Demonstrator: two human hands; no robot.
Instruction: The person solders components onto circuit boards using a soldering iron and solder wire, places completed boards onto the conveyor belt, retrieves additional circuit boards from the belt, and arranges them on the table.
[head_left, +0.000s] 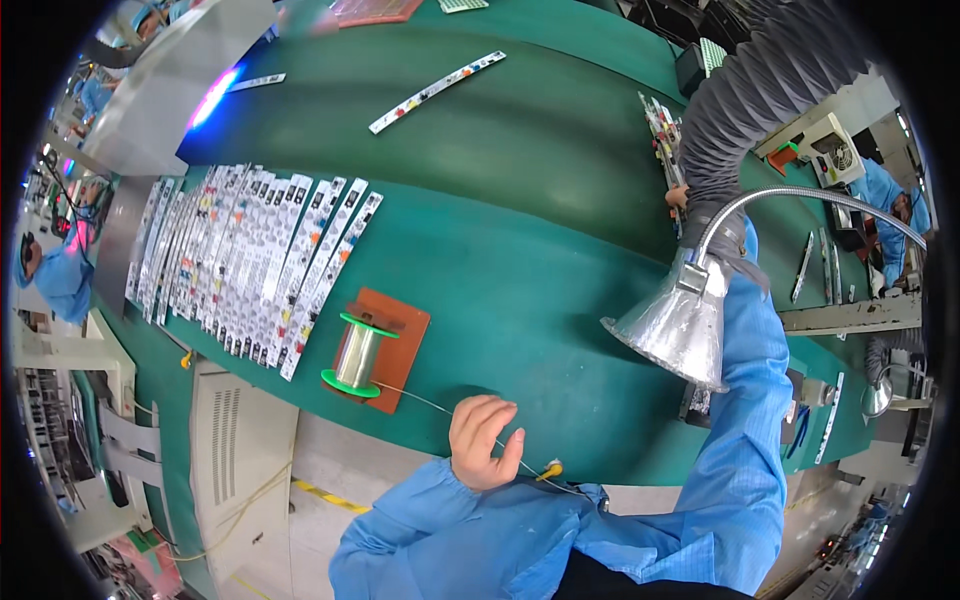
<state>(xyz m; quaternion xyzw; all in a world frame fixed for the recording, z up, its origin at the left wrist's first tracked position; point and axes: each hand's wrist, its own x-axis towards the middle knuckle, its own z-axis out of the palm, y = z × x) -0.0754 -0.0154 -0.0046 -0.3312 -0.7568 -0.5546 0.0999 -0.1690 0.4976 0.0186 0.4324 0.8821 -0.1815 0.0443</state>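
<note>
At the front edge of the green bench my left hand is loosely curled, with the thumb apart from the fingers and nothing visible in its grip. A thin wire runs from the solder wire spool and passes behind this hand. The spool has green flanges and stands on a brown base. My right arm stretches far forward, past the metal fume hood. Partly hidden by the grey duct, my right hand grips a bundle of narrow circuit board strips at the far right.
Many white circuit board strips lie in a row at left. One strip lies alone on the far green surface. The grey duct and its hood hang over the right side. A yellow clip sits at the front edge.
</note>
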